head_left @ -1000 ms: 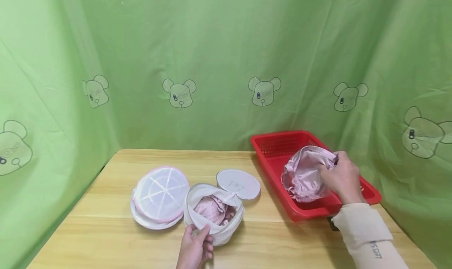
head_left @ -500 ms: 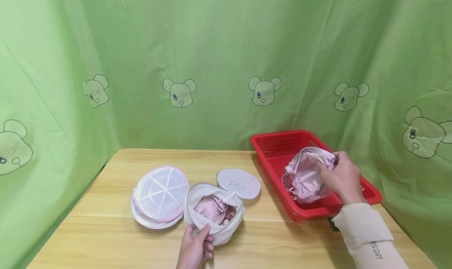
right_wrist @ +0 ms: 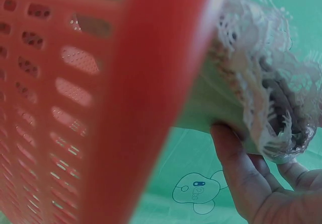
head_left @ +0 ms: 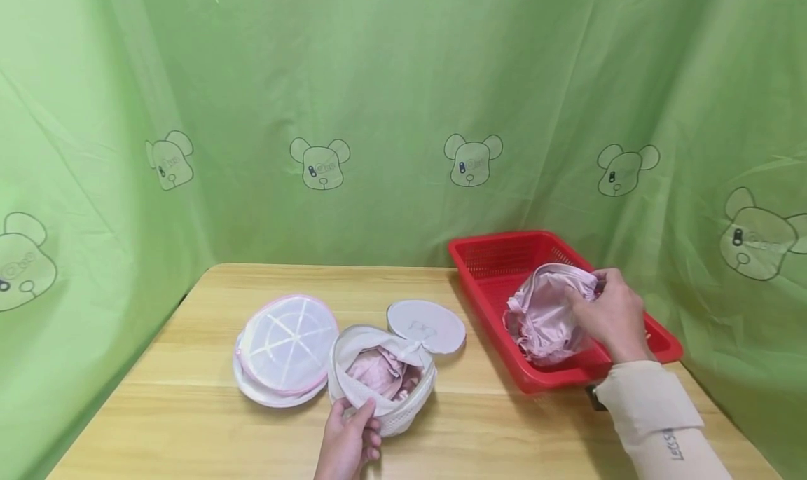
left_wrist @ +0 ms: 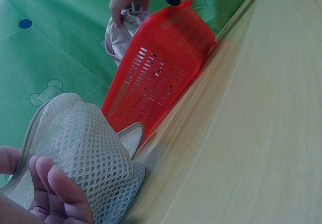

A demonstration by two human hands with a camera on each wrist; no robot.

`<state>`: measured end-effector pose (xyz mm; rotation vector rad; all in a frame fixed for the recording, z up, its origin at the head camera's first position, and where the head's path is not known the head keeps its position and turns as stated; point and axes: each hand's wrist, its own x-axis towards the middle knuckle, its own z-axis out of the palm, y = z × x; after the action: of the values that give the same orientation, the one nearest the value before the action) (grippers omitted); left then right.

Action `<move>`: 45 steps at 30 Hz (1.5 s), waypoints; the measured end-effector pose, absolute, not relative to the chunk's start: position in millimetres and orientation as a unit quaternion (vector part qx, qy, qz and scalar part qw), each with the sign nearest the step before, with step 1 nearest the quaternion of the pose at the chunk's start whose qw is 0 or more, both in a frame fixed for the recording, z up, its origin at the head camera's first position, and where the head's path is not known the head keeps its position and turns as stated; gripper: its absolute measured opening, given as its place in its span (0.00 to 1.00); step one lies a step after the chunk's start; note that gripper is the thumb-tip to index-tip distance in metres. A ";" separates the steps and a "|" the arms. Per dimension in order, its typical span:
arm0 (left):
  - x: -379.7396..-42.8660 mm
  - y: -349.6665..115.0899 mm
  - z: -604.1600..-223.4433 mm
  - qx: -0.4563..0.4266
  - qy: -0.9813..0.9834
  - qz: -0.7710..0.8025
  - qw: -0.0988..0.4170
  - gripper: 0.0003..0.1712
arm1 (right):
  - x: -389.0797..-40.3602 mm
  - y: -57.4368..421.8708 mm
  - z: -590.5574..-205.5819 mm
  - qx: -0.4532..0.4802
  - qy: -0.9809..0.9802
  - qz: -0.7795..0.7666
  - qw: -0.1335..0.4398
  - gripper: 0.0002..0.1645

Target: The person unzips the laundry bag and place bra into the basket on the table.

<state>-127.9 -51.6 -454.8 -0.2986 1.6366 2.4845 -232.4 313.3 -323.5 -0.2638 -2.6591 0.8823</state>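
Observation:
In the head view my left hand (head_left: 348, 438) pinches the near rim of a round white mesh laundry bag (head_left: 398, 421), thumb on one side of the zipped edge and fingers on the other. Its flap lid (head_left: 426, 326) lies folded back to the right. Pink cloth (head_left: 375, 375) shows inside the bag. On the right, my right hand (head_left: 611, 315) grips the edge of a pink satin undergarment with lace trim (head_left: 543, 308), held up over the red plastic basket (head_left: 543, 383). The right wrist view shows the lace (right_wrist: 254, 78) close by the basket's slotted wall.
Left of the mesh bag lie flat round white mesh bags, the top one (head_left: 291, 343) with a pink rim, overlapping on the wooden table (head_left: 189, 403). A green curtain (head_left: 391, 214) with bear faces hangs behind the table and along both sides.
The pink undergarment sinks slightly and its lower part shifts a little in the right hand. The left hand and the mesh bag stay where they were.

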 end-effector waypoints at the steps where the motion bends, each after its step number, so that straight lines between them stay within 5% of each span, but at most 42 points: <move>1: -127.9 -51.6 -454.5 -0.099 0.546 0.828 0.076 0.19 | -232.5 313.4 -323.5 -0.093 -0.932 0.310 0.162 0.40; 15: -128.4 -52.0 -454.2 -0.096 0.547 0.829 0.073 0.19 | -231.0 318.0 -325.2 -0.102 -0.931 0.319 0.144 0.48; 24: -127.1 -51.5 -452.0 -0.100 0.546 0.828 0.074 0.20 | -230.6 320.5 -329.6 -0.083 -0.927 0.326 0.166 0.33; 45: -127.7 -51.4 -453.9 -0.097 0.545 0.830 0.070 0.19 | -228.8 302.2 -328.8 -0.074 -0.933 0.307 0.174 0.32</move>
<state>-127.7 -51.4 -453.9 -0.2922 1.6390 2.4967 -228.8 302.2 -328.8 -0.2105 -2.6432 0.8711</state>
